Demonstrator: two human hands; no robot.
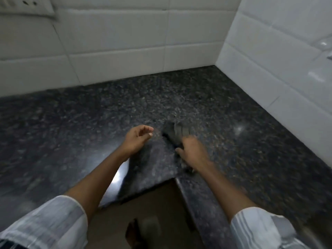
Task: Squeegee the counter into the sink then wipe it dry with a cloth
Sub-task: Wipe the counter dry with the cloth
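Note:
A dark speckled granite counter (125,108) fills an L-shaped corner under white tiled walls. My right hand (194,151) is blurred by motion and grips a dark grey object (172,133), a cloth or squeegee head; I cannot tell which. It rests on the counter near the inner corner edge. My left hand (138,137) hovers just left of it with fingers loosely curled and nothing in them. No sink is in view.
White tiled walls (125,47) close off the back and right. A wall socket plate (27,6) sits at the top left. The counter's inner corner edge (172,178) drops to a brown floor (152,209), where a foot shows.

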